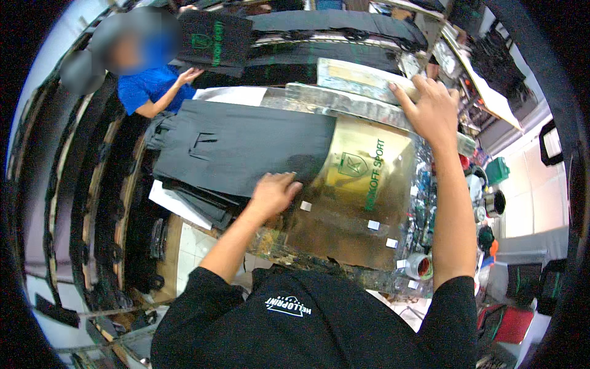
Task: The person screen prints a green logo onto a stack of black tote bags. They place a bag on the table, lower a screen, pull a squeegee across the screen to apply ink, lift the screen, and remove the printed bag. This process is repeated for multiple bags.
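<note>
My left hand (275, 195) lies on the near right part of a dark grey garment (246, 141), fingers bent loosely and pressed to the cloth. The garment is spread flat over more dark cloth, its right edge meeting a yellow panel (351, 174) with a green emblem. Around that panel runs a glossy brown surface (344, 237) bearing several small white squares. My right hand (430, 107) reaches far right, fingers wrapped over the end of a pale, paint-stained wooden piece (353, 75). A worn grey bar (344, 106) lies just below it.
At the far left a person in a blue shirt (153, 89) holds up a dark printed cloth (215, 44). Long racks of dark pieces (332, 27) run behind and along the left. Paint jars (420, 265) and a green container (497, 170) crowd the right side.
</note>
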A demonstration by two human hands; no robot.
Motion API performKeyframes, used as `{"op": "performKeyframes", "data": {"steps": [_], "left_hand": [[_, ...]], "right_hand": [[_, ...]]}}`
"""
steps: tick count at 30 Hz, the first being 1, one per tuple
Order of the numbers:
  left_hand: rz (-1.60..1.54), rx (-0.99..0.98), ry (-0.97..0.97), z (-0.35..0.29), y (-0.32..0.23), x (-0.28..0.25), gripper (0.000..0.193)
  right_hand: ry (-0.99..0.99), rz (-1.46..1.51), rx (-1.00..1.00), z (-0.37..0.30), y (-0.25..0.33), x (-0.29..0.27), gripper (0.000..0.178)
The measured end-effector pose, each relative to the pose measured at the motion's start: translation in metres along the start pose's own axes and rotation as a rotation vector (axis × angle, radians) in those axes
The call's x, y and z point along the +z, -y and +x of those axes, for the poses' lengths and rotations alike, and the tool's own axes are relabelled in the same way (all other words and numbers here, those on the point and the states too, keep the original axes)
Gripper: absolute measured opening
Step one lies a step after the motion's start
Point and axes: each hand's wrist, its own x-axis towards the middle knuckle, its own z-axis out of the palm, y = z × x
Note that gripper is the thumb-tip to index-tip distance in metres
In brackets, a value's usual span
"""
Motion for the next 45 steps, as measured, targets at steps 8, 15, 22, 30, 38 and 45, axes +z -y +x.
{"op": "performKeyframes", "data": {"steps": [8, 15, 22, 30, 38, 45], "left_hand": [[0.185, 0.308, 0.223, -0.009, -0.039, 0.139, 0.121], [0.047, 0.390, 0.231, 0.015, -0.092, 0.178, 0.121], [0.001, 0.463, 0.199, 0.003, -0.126, 0.202, 0.119], [-0.040, 0.494, 0.180, -0.009, -0.133, 0.201, 0.118], [-0.053, 0.502, 0.136, -0.020, -0.128, 0.200, 0.116], [-0.062, 0.432, 0.371, -0.001, -0.130, 0.175, 0.112]], "right_hand": [[-0.076, 0.031, -0.037, -0.007, -0.006, 0.013, 0.067], [-0.094, 0.000, -0.033, -0.001, -0.010, 0.013, 0.067], [0.016, 0.039, -0.025, 0.005, -0.009, 0.002, 0.062], [-0.140, -0.029, -0.075, -0.001, -0.013, 0.015, 0.066], [-0.061, 0.006, -0.035, -0.003, -0.009, 0.017, 0.066], [0.058, 0.014, 0.017, -0.002, -0.001, -0.002, 0.063]]}}
